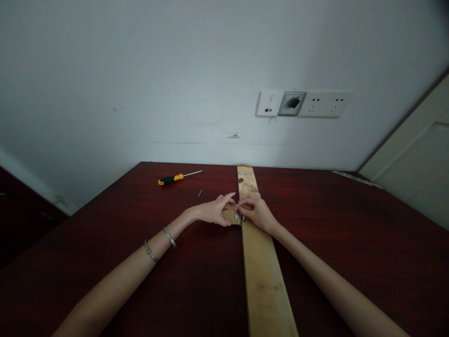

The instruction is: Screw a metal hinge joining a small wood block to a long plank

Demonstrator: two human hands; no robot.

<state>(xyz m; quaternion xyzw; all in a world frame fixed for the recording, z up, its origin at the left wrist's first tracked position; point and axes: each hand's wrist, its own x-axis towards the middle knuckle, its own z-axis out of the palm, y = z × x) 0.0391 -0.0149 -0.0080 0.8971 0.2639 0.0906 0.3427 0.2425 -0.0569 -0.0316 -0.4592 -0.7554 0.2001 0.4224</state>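
**Metal fitting (237, 216) worked at by two hands at the seam!**

Right at the centre of it all, a small wooden piece (228, 216) was butted against the left side of a long wooden plank (264, 276), and there, at the join, the fitting was placed. The small piece was gripped by the left hand (213, 210), thumb at the near edge, fingers curved round the far one! And from the other side, the fitting was met by the fingertips of the right hand (261, 214), pinched closely over it, with the palm held above the plank; whether anything tiny was caught between those tips could not be told.

The plank itself was stretched lengthwise over the dark red table (175, 295), right up to the back edge by the wall (175, 93). Out to the left, a yellow-and-black screwdriver (175, 179) was laid down, its shaft pointed rightward, and between it and the left hand a lone screw (200, 192) was left lying at a slant! Two bracelets (170, 237) were worn on the left forearm, while above, to the right, a row of sockets (324, 104) was mounted.
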